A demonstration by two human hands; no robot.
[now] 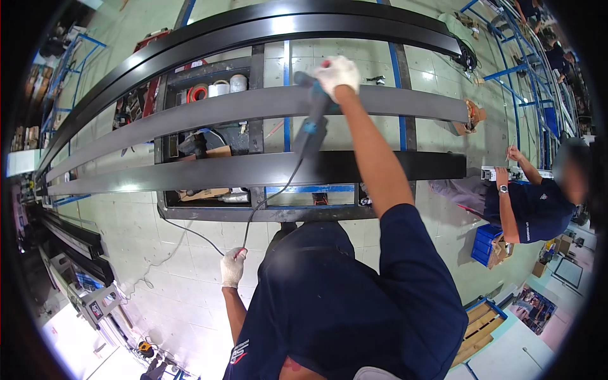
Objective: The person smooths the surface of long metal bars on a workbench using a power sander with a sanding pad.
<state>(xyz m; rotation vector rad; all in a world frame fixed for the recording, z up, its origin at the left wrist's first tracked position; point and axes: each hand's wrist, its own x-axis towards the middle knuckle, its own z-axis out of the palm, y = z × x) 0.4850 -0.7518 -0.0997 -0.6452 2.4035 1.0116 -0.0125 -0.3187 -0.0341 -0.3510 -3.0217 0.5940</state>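
A teal and dark corded power tool (311,123), shaped like an angle grinder and smeared by motion, lies over the middle grey metal beam (221,109). My right hand (339,73), in a white work glove, is closed around its head end. From the tool's rear a black power cord (292,176) runs down across the nearest dark beam (215,172) to my left hand (232,267). That hand, also gloved, is closed on the cord beside the workbench. Whether the tool touches the grey beam cannot be made out.
A long black beam (278,25) lies at the far side. The dark bench frame (256,76) holds tape rolls (197,93) and tools in its compartments. At right, another person (529,202) works near a blue crate (486,244). Blue racks (516,69) stand behind.
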